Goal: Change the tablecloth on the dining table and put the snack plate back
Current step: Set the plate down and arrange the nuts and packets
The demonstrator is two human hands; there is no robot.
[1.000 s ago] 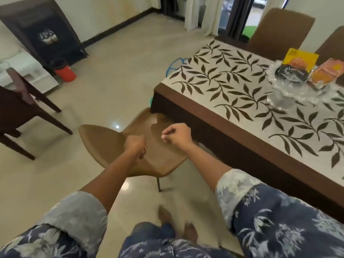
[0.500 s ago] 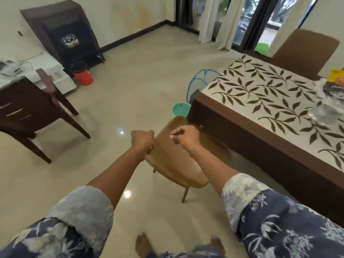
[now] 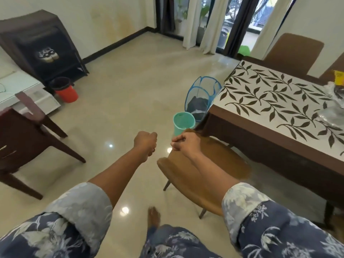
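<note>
L hand (image 3: 146, 144): fingers curled into a fist, nothing in it, held over bare floor (image 3: 130, 86).
R hand (image 3: 186, 144): also a fist, nothing visible in it, above the far edge of the brown chair (image 3: 204, 164).
In my way: that chair sits btwn me and the dining table (image 3: 279, 164), pulled out from its near side.
Other stuff: teal bin (image 3: 183, 125) and blue mesh hamper (image 3: 202, 97) on the floor at the table's left end; red bucket (image 3: 67, 92) by the dark cabinet (image 3: 37, 43); dark wood desk (image 3: 22, 138) far left.
Tablecloth (image 3: 270, 101): leaf print, flat on top, long axis runs off to my right; brown border hangs down the near side.
Snack plate (image 3: 333, 105): glass, on the cloth at the right edge of view, cut off.
Room: open floor to the left & ahead.
</note>
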